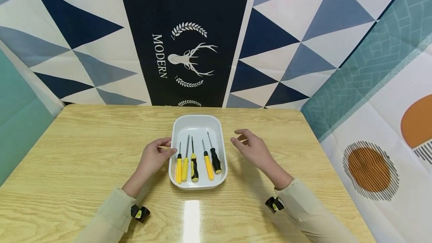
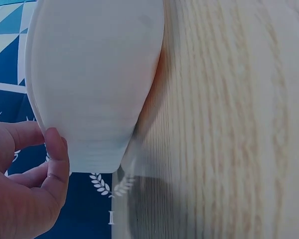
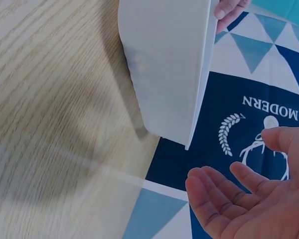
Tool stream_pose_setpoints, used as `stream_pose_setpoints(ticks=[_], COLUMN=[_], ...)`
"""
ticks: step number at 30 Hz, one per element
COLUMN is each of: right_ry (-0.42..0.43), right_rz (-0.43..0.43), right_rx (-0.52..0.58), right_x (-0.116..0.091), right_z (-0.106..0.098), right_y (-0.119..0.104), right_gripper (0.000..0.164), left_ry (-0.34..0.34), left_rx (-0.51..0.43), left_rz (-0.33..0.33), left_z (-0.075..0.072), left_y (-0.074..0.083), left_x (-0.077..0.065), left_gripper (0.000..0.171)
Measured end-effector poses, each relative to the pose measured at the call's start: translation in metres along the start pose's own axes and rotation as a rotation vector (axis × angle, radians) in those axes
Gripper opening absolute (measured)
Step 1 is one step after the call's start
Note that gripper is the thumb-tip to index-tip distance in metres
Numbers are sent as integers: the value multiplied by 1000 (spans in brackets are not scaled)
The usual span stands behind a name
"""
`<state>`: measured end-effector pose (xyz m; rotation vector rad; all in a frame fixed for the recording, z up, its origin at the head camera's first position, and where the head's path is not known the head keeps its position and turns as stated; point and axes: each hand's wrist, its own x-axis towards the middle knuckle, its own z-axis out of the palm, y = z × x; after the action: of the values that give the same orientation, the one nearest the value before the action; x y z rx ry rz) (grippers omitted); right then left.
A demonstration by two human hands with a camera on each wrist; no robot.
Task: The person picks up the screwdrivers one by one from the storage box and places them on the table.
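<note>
A white plastic tray (image 1: pixel 198 187) stands on the table, with several screwdrivers lying side by side in it, shafts pointing away from me. Among them are a yellow-handled screwdriver (image 1: pixel 208 166), a black-handled one (image 1: pixel 215 160) and a black-and-yellow one (image 1: pixel 194 168). My left hand (image 1: pixel 156 155) pinches the tray's left rim, thumb over the edge and fingers outside; the left wrist view shows this grip on the tray wall (image 2: pixel 94 89) too. Just right of the tray, my right hand (image 1: pixel 251 147) hovers apart from it, fingers loosely bent around nothing, as its palm (image 3: pixel 259 204) in the right wrist view confirms.
The wooden table (image 1: pixel 101 134) extends on both sides of the tray. Behind its far edge hangs a patterned cloth (image 1: pixel 189 59) with triangles and a deer head. A teal and white cloth (image 1: pixel 371 149) borders the right side.
</note>
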<state>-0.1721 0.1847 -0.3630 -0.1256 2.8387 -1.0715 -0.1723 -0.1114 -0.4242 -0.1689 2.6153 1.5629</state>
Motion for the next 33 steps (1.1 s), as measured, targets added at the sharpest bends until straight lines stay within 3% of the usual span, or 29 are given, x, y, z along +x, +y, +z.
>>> stream_pose_setpoints(ticks=[21,33], right_ry=[-9,-43], right_rz=[1,39], right_rx=[65,218], right_x=[0,2], right_z=[6,9], right_y=[-7,-9], right_gripper=[38,35], left_ry=[1,0], left_rx=[-35,-60], left_rz=[14,2], left_z=[0,1], left_y=[-1,-2], left_x=[-1,-1], left_gripper=[44,44])
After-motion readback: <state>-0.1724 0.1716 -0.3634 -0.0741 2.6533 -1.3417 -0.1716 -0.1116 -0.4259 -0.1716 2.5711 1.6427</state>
